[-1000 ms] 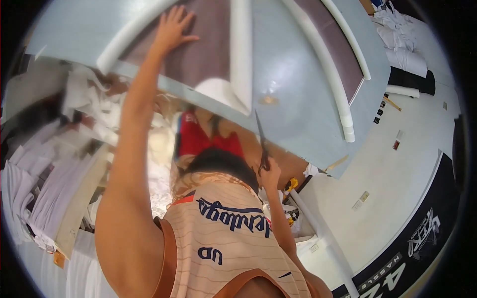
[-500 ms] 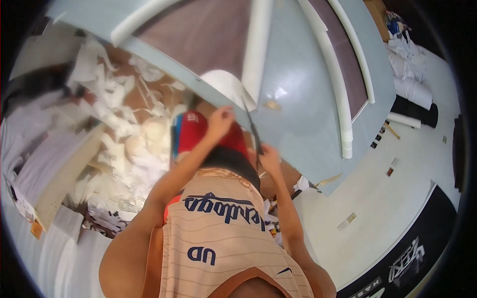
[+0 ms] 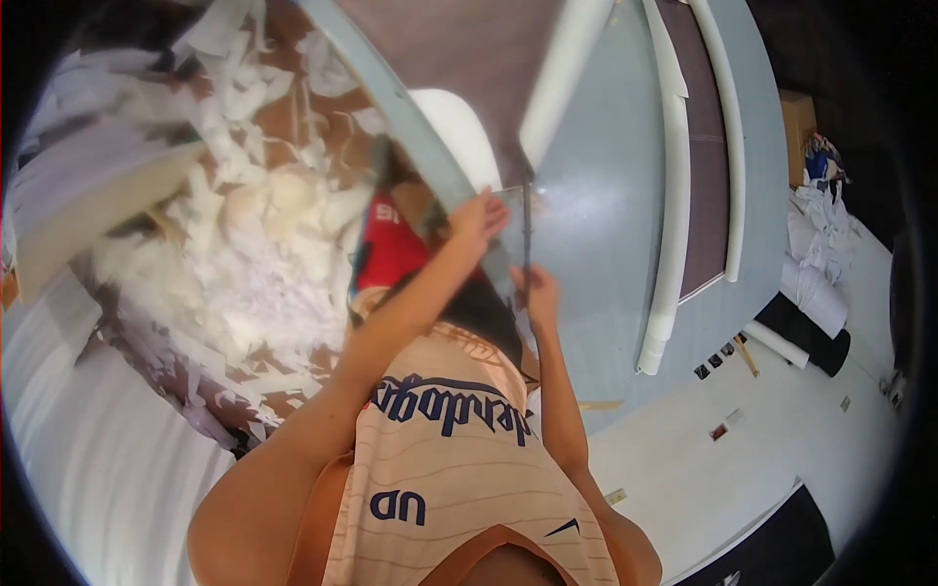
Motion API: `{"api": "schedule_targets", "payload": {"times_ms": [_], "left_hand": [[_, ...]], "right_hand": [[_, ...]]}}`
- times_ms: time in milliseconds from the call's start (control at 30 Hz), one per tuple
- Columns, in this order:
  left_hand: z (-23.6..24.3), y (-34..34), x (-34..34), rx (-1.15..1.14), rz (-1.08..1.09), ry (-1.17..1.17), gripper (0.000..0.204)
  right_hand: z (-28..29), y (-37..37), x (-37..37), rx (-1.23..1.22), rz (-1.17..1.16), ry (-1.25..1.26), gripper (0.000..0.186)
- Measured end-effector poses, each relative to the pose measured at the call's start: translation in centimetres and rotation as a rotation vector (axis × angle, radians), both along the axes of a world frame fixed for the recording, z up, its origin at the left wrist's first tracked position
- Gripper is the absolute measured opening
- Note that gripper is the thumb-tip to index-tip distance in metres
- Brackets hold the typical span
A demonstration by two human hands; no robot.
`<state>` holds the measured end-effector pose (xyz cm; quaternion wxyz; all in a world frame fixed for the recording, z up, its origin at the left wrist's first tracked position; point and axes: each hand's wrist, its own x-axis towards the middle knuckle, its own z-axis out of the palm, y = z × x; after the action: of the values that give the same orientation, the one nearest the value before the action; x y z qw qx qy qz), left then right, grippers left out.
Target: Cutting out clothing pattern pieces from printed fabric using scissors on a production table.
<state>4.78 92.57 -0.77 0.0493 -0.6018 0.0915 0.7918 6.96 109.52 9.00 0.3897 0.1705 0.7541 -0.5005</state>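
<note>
My right hand (image 3: 537, 295) is closed around a pair of long dark scissors (image 3: 528, 230), whose blades point away from me. Their tip meets the near edge of a brown sheet (image 3: 459, 49) with a white curled backing. At that sheet's near corner, a rounded white flap (image 3: 457, 132) bends over the table's left edge. My left hand (image 3: 477, 220) is beside the flap's lower end, fingers apart and slightly bent. No object shows in it, and whether its fingertips touch the sheet is unclear.
The pale blue table (image 3: 596, 244) bears another brown strip (image 3: 705, 166) with rolled white edges. White scraps (image 3: 254, 225) heap on the floor at the left. Rolls and a cardboard box (image 3: 796, 137) stand at the right. Small items dot the white floor (image 3: 674, 469).
My view has swung, shifting the table's strips to the right. My left hand has moved up to the sheet's corner. The scissors have turned more upright, their tip now at the sheet's edge.
</note>
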Motion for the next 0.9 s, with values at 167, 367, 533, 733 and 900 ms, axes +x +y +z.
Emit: {"api": "schedule_targets", "payload": {"times_ms": [167,367,533,733,900], "left_hand": [[-0.4,1.8,-1.0,-0.222,-0.013,-0.022,0.027],[-0.3,2.0,-0.5,-0.355,-0.146,0.054,0.02],[-0.3,2.0,0.0,-0.396,-0.217,0.106,0.02],[-0.5,2.1,0.3,-0.372,-0.196,0.159,0.018],[-0.4,2.0,0.4,-0.358,-0.178,0.184,0.018]], "right_hand": [[-0.7,3.5,-0.3,-0.071,0.028,-0.079,0.028],[-0.6,8.0,0.0,-0.114,0.232,-0.187,0.023],[-1.0,7.1,-1.1,-0.211,0.212,-0.227,0.03],[-3.2,5.5,-3.1,-0.217,0.243,-0.187,0.028],[-3.4,4.9,-3.8,-0.13,0.293,-0.204,0.024]]}}
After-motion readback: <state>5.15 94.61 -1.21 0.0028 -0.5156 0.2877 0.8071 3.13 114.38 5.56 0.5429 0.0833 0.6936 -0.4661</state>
